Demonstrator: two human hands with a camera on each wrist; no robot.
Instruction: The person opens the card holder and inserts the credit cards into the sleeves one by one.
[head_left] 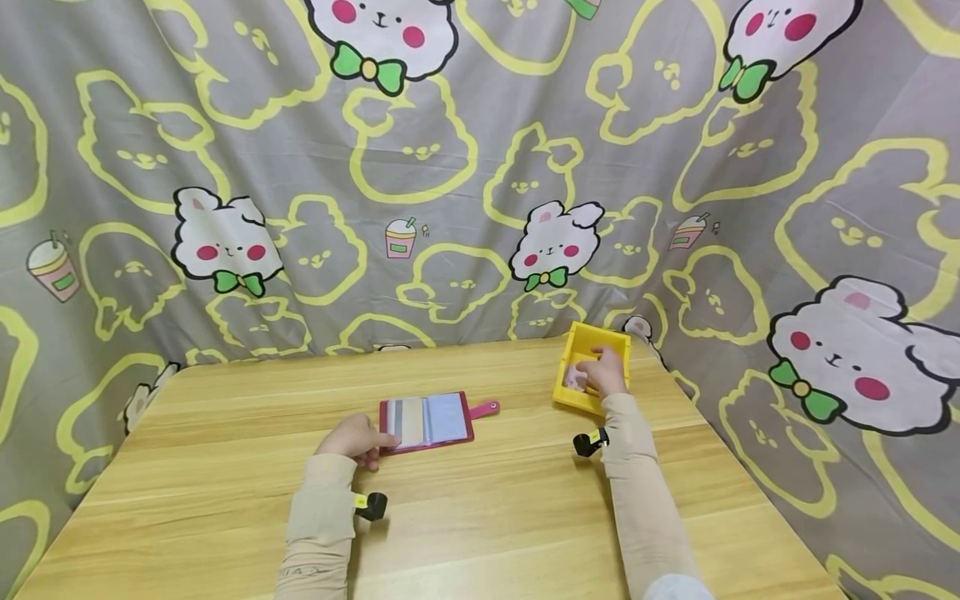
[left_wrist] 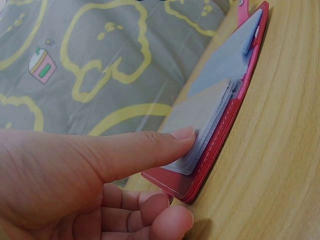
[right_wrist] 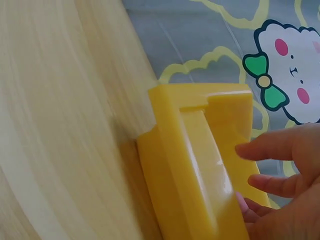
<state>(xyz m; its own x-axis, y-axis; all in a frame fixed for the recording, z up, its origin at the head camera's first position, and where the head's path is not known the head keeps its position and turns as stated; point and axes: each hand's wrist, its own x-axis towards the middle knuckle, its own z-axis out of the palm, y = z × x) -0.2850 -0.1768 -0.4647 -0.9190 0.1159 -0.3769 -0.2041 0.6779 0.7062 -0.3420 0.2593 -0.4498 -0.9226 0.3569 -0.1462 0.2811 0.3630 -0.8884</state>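
Observation:
A red card holder point(head_left: 446, 418) lies spread flat on the table, its clear sleeves facing up and a pink snap strap point(head_left: 485, 408) pointing right. My left hand point(head_left: 352, 437) holds its left end; in the left wrist view the thumb presses on the sleeves point(left_wrist: 192, 112) while the other fingers curl at the edge below. Off to the right, my right hand point(head_left: 611, 375) reaches into a yellow box point(head_left: 579, 401), fingers bent and spread. Beside those fingers a small pinkish-white item point(head_left: 575, 378) lies in the box. The right wrist view hides most of the box's inside.
The wooden table point(head_left: 480, 508) ends at a grey patterned curtain point(head_left: 450, 183) behind and at the right. The box stands near the table's far right corner. A small black camera sits on each wrist.

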